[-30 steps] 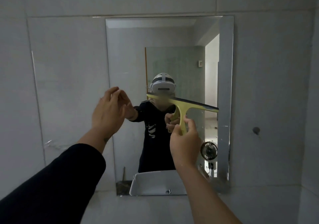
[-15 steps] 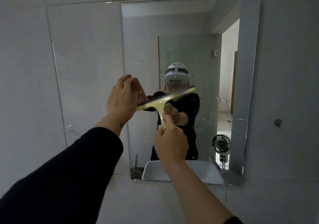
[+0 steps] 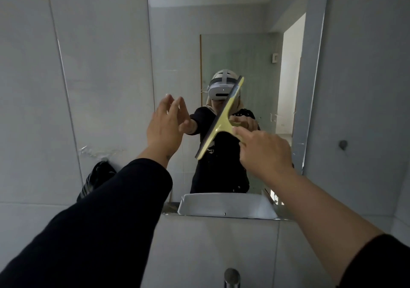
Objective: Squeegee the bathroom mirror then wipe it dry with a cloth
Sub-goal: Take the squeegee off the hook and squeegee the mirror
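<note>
Squeegee (image 3: 221,119) blade swung steeper, left of right hand (image 3: 264,152) grip (handle hidden).

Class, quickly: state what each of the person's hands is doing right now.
Left hand: open, empty, fingers spread near the mirror.
Right hand: closed on the yellow squeegee handle.

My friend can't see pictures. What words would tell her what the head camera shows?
A person's right hand holds a yellow squeegee, tilted steeply, against a bathroom mirror on a grey tiled wall. The left hand is raised open beside it, holding nothing. The mirror reflects the person in black sleeves and a white sink edge below.
</note>
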`<action>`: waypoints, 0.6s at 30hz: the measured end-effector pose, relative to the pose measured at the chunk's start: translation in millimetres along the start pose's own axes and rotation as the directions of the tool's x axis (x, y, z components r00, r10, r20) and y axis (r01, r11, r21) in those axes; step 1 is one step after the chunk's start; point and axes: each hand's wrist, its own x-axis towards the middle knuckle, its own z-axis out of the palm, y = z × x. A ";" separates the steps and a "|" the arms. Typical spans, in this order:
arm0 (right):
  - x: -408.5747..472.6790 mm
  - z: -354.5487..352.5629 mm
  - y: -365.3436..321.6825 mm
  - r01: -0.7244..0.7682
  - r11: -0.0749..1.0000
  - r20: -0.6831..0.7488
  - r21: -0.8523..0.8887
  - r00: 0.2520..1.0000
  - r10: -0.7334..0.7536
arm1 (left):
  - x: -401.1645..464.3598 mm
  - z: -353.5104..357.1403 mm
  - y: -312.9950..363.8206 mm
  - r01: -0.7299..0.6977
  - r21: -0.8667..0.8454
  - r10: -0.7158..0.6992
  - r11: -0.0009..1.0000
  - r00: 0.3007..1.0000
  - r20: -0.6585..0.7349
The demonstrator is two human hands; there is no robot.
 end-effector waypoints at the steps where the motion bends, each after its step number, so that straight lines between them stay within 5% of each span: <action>1: -2.4 -1.7 5.8 -0.013 1.000 -0.006 0.001 1.000 0.013 | -0.8 2.0 1.2 0.009 0.021 -0.009 1.000 1.000 0.021; 11: -23.6 -9.9 47.7 -0.185 0.978 -0.028 0.095 0.982 0.189 | 3.7 29.8 -8.7 -0.013 -0.035 0.011 0.999 0.998 -0.063; 18: -49.4 14.2 53.9 -0.438 0.818 0.021 0.372 0.886 0.464 | -0.4 25.4 -5.6 0.028 0.020 -0.027 0.999 0.998 -0.064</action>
